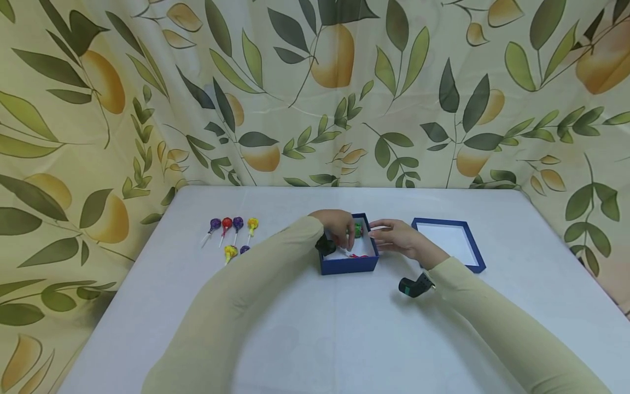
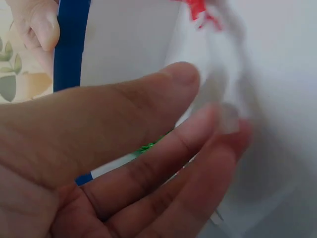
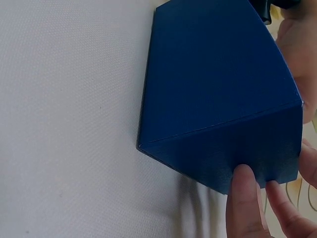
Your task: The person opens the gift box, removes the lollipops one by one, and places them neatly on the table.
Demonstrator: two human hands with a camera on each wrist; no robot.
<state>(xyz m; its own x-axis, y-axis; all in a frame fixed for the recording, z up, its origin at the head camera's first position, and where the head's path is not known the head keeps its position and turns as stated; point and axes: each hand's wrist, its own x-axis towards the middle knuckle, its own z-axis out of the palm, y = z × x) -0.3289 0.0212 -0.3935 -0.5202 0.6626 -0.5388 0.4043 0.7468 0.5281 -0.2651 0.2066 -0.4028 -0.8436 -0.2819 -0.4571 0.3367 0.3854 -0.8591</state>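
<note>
A blue box (image 1: 348, 266) with a white inside stands uncovered on the table. My left hand (image 1: 337, 225) reaches down into it; the left wrist view shows thumb and fingertips apart, with nothing gripped between them. Inside lie a lollipop in a green wrapper (image 1: 358, 230) and one in a red wrapper (image 2: 197, 9), its stick blurred near my thumb. At the box's right side is my right hand (image 1: 403, 239), with extended fingertips (image 3: 243, 181) touching the outer wall. The hand and box walls hide part of the box's contents.
To the right lies the box's lid (image 1: 472, 246), blue-rimmed with its white inside up. Several lollipops sit at the left: a red one (image 1: 227, 223), a yellow one (image 1: 252, 224) and purple ones (image 1: 215, 224) among them. My left sleeve (image 1: 236, 301) covers part of the lower row.
</note>
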